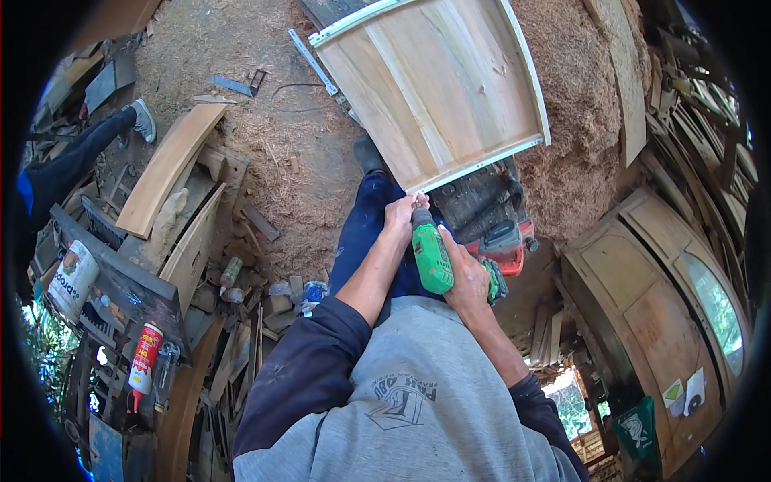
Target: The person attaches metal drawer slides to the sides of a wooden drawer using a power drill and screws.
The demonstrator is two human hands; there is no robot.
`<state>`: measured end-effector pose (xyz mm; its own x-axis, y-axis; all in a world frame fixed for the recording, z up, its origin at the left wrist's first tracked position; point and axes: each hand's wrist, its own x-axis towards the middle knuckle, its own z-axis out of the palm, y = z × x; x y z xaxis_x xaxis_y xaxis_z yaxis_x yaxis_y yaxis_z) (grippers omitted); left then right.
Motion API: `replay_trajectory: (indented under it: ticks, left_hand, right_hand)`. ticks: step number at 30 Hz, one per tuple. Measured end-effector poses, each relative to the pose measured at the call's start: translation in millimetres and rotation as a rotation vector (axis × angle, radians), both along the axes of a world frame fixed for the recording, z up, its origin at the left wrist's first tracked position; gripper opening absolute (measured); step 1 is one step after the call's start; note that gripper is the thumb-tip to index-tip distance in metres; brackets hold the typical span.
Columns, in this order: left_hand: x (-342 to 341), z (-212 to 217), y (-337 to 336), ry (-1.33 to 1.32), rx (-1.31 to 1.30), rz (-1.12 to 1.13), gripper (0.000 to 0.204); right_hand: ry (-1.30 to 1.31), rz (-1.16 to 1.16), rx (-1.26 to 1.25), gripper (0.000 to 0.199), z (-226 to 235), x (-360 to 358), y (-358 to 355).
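Observation:
My right hand is wrapped around the grip of a green cordless drill, whose dark chuck points away from me. Its tip meets the near corner of a shallow wooden drawer with white metal drawer slides along its edges. At that same corner, my left hand has its fingers pinched together beside the chuck. Whatever sits between those fingertips is hidden or too small to make out. The drawer lies tilted in front of my legs, partly over a dark bench.
A loose metal slide and a try square lie left of the drawer. Behind the drill is a red-and-black toolbox. Scrap wood, a bucket and a red glue bottle crowd the left. Another person's leg shows there. Wooden doors stand right.

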<state>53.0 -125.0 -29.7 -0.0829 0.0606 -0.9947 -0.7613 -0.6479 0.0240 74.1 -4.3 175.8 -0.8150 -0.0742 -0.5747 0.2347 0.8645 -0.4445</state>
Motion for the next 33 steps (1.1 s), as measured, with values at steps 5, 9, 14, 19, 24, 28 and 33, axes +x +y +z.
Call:
replay_trajectory:
  ticks: [5, 9, 14, 19, 24, 28, 33]
  left_hand:
    - [-4, 4, 0, 0.004, -0.019, -0.032, 0.017]
    - [-6, 4, 2, -0.018, -0.017, -0.007, 0.018]
    - [-1, -3, -1, 0.003, -0.031, -0.06, 0.02]
    - [-1, -2, 0, -0.012, -0.018, -0.064, 0.023]
    - [-4, 1, 1, 0.019, -0.03, -0.169, 0.026]
    - [-5, 1, -4, 0.022, -0.021, -0.253, 0.027]
    - [-9, 7, -5, 0.026, -0.045, -0.222, 0.027]
  right_hand:
    - [-0.066, 0.047, 0.03, 0.08, 0, -11, 3]
    - [-0.097, 0.084, 0.045, 0.08, 1, -17, 5]
    - [-0.118, 0.123, 0.08, 0.079, 4, -23, 3]
    - [-0.14, 0.159, 0.091, 0.081, 9, -34, 3]
    - [-0.136, 0.187, 0.12, 0.08, 7, -36, 4]
    - [-0.131, 0.217, 0.127, 0.078, 8, -41, 2]
    - [-0.122, 0.272, 0.165, 0.077, 8, -46, 0]
